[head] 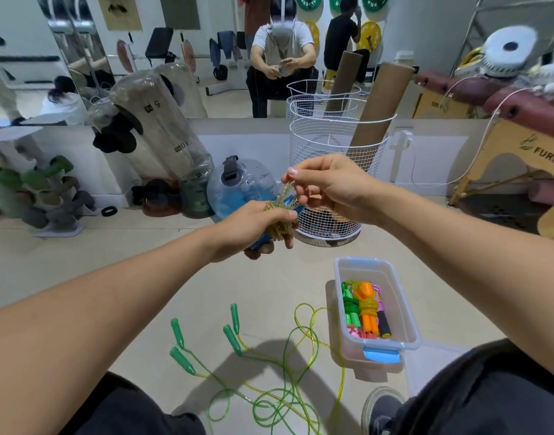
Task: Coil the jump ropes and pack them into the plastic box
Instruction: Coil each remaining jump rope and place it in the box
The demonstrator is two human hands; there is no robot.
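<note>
Both hands are raised in front of the person, above the floor, working on one jump rope. The left hand (259, 221) is curled round a coiled bundle of yellowish translucent rope with blue handles (282, 219), the coils bunched in its grip and a blue handle end poking out below the fingers. The right hand (329, 188) sits just above and to the right of it, thumb and fingertips pinching a loose end of the same rope where it rises from the bundle. Down on the floor, near the person's right knee, lies the clear plastic box (404, 312) with a blue latch, open at the top; inside it lie coiled ropes side by side: a green one (351, 306), an orange one (368, 309) and one with a black handle (383, 323). To the left of the box, between the knees, two uncoiled ropes with green handles (206, 337) sprawl in a loose green-yellow tangle. Beyond the hands stands a white wire basket (325, 146) holding a cardboard tube (376, 114), beside a blue water jug (247, 183).
</note>
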